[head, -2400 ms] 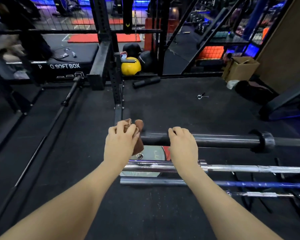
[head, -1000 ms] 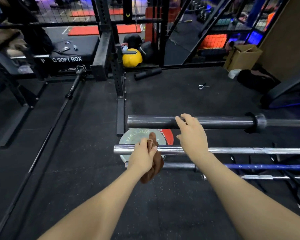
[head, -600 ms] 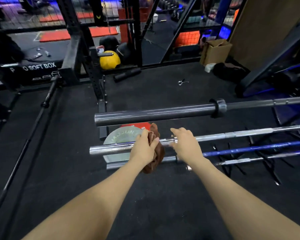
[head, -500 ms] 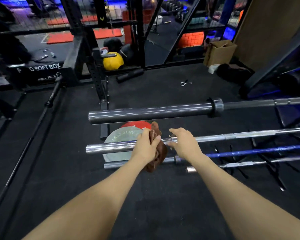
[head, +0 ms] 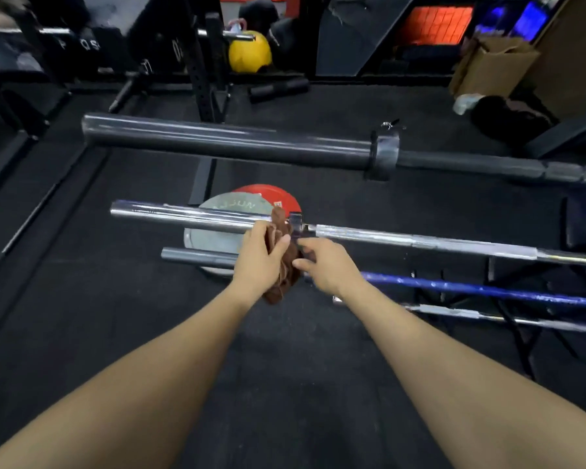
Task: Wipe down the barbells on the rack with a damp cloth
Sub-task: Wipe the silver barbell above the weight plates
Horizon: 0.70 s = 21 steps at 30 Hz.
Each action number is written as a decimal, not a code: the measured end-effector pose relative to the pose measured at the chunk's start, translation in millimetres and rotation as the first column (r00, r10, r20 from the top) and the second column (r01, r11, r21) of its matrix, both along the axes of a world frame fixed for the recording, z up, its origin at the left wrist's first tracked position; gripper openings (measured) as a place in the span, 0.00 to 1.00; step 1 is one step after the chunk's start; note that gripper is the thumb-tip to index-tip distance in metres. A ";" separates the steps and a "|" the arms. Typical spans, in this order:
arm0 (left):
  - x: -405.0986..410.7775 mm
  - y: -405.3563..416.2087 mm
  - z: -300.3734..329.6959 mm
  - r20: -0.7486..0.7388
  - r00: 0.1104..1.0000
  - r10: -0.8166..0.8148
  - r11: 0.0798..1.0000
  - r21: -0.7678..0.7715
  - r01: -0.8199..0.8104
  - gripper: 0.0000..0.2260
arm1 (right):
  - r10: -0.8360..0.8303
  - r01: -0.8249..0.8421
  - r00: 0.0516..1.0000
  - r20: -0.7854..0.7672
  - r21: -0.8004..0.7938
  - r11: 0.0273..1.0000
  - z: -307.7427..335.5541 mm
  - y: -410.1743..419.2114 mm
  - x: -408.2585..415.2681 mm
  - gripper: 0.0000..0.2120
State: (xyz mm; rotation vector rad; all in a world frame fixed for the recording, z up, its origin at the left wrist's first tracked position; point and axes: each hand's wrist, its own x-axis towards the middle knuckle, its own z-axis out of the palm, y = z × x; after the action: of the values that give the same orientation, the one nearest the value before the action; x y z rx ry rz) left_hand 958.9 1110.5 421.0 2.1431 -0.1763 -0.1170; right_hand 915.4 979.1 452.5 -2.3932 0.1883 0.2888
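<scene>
Several barbells lie across a low rack: a dark one (head: 234, 143) farthest from me, a chrome one (head: 183, 214) below it, a blue-shafted one (head: 471, 289), and a thin chrome one (head: 487, 316) nearest me. My left hand (head: 259, 257) grips a bunched brown cloth (head: 279, 279) against the chrome barbell, right at its collar. My right hand (head: 329, 265) is just right of the cloth, below the chrome bar, thumb and forefinger reaching to the cloth's edge. The cloth hides the collar.
A grey plate (head: 217, 238) and a red plate (head: 268, 194) lie on the black rubber floor under the bars. Behind stand a black rack upright (head: 203, 62), a yellow ball (head: 249, 54), a black roller (head: 279, 88) and a cardboard box (head: 494, 66).
My left hand dropped with the cloth from the dark top bar to the chrome bar and slid right to its collar. My right hand left the bars and came beside the cloth.
</scene>
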 end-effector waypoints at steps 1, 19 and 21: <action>-2.4 2.6 -7.8 -0.013 1.000 -0.010 1.000 0.004 0.010 0.07 | 0.000 -0.001 1.000 -0.017 -0.005 1.000 -6.4 3.0 -3.4 0.08; -3.3 27.1 -41.1 -0.274 0.962 0.015 0.967 -0.239 -0.083 0.08 | 0.017 0.051 0.989 -0.150 0.437 0.898 -58.4 30.2 -0.3 0.16; -5.8 18.8 -36.1 -0.345 0.938 0.030 0.941 -0.306 -0.142 0.04 | 0.037 0.056 0.985 -0.171 0.507 0.860 -54.7 21.1 1.6 0.15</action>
State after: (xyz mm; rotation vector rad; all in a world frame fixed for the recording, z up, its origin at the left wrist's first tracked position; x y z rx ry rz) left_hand 953.1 1129.3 384.8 1.7633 0.0959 -0.3740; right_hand 917.0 1000.2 397.8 -1.8361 0.1778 0.4815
